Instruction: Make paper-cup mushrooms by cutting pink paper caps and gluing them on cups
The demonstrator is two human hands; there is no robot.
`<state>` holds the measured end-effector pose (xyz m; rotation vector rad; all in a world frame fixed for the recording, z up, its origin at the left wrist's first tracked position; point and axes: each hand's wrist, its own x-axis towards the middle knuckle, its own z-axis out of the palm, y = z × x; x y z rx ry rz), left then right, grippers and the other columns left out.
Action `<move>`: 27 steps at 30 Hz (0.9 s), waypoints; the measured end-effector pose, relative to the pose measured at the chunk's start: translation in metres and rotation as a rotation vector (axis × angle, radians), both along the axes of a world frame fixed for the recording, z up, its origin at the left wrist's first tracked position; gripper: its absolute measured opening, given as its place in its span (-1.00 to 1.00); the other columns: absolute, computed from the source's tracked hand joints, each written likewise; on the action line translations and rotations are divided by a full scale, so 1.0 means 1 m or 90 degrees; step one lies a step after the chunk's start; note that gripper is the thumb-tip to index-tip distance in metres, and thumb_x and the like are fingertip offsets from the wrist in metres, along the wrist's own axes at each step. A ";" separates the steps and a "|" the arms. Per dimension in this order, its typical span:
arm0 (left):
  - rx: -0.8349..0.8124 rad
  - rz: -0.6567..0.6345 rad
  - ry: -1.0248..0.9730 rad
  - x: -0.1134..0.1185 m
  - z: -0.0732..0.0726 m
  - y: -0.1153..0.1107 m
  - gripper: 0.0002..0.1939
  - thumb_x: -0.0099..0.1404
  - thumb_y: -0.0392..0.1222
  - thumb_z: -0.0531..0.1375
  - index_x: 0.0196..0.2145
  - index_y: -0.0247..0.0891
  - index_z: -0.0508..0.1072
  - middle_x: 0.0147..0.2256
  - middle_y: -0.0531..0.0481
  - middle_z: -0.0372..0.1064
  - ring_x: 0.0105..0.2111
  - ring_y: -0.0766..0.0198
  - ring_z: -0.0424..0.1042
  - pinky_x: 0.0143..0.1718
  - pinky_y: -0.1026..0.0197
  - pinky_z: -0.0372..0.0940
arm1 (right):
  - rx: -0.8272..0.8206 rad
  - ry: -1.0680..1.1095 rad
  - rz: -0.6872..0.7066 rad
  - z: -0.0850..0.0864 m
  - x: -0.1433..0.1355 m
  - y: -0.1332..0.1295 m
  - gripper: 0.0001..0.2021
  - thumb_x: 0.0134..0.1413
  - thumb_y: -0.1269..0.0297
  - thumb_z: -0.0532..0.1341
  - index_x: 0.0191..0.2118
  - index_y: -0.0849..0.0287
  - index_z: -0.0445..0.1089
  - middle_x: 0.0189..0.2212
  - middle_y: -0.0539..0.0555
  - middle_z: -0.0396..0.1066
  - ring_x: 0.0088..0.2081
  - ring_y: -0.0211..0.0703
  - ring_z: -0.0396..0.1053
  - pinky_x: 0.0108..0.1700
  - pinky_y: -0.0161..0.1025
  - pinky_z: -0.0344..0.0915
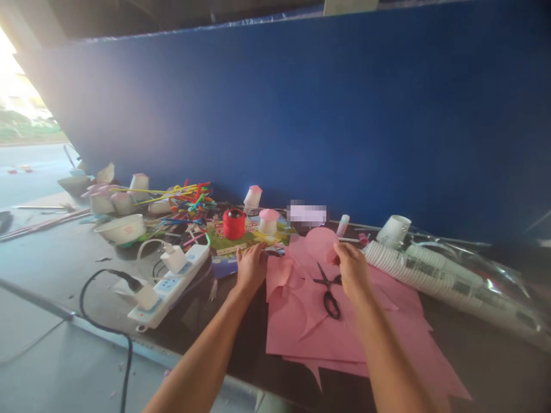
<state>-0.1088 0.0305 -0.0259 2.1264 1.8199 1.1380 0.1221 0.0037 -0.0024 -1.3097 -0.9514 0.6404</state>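
Observation:
My right hand (350,267) pinches the edge of a pink paper circle (322,244) between thumb and fingers. The circle is held just above the pink paper sheets (318,344). Black-handled scissors (329,292) lie with their blades apart on those sheets, left of my right hand. My left hand (252,265) is palm down with fingers stretched forward, at the lower edge of a colourful printed sheet (226,244). A small dark object (273,252) lies by its fingertips; its kind is unclear. Beyond are a red ball-like container (234,225) and a white cup with a pink paper top (269,221).
A white power strip (172,287) with plugs and cords lies at left. Behind it are a white bowl (123,229) and colourful pipe cleaners (196,198). Stacked paper cups (413,267) in plastic lie at right. A glue stick (343,225) stands before the blue panel (301,115).

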 end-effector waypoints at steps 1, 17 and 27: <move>0.005 0.006 0.039 0.000 -0.001 -0.002 -0.71 0.21 -0.24 0.04 -0.12 -0.12 0.40 -0.15 -0.06 0.44 -0.06 0.07 0.31 0.13 -0.14 -0.23 | -0.002 -0.009 0.001 0.000 0.000 0.000 -0.71 -0.10 0.05 0.19 -0.55 0.20 0.33 -0.72 -0.08 0.21 -0.62 -0.30 0.15 -0.55 -0.34 0.07; 0.037 0.111 -0.695 -0.022 0.004 0.024 -0.71 0.07 -0.17 0.10 -0.22 -0.28 0.34 -0.41 0.04 0.32 -0.57 0.38 0.34 -0.50 0.29 0.23 | -0.048 -0.010 -0.005 -0.008 0.000 0.004 -0.72 -0.13 0.04 0.18 -0.54 0.20 0.34 -0.72 -0.08 0.23 -0.61 -0.26 0.18 -0.56 -0.34 0.10; -0.069 -0.065 -0.714 0.003 0.020 0.002 -0.73 0.07 -0.11 0.17 -0.28 -0.29 0.37 -0.53 0.10 0.31 -0.70 0.46 0.21 -0.67 0.37 0.16 | -0.043 -0.020 0.033 -0.007 -0.002 0.002 -0.72 -0.09 0.05 0.18 -0.55 0.18 0.34 -0.72 -0.08 0.24 -0.61 -0.27 0.18 -0.54 -0.34 0.09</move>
